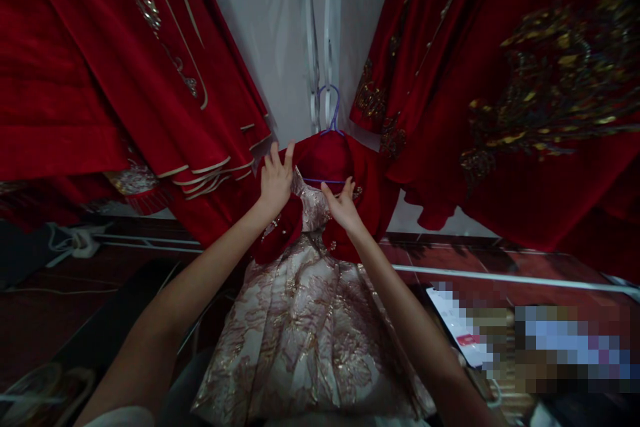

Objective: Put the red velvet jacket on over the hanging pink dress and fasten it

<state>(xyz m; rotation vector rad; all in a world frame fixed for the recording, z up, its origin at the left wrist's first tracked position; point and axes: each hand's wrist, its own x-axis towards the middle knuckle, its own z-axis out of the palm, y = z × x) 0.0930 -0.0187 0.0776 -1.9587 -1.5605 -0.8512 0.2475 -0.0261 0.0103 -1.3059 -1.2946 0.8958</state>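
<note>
A small red jacket (373,190) over a pale gold-patterned dress (305,333) hangs on a purple hanger (331,110) at the centre. My left hand (276,180) lies on the jacket's left front panel, fingers stretched upward and apart. My right hand (343,203) touches the right front edge near the neckline, fingers curled onto the fabric by the hanger's bar. Whether either hand pinches the cloth is unclear.
Large red embroidered garments hang to the left (100,80) and to the right (525,100). A white wall (280,33) with cords is behind. A dark reddish floor (475,260), a rail and a white cable (70,240) lie below. A blurred patch sits lower right.
</note>
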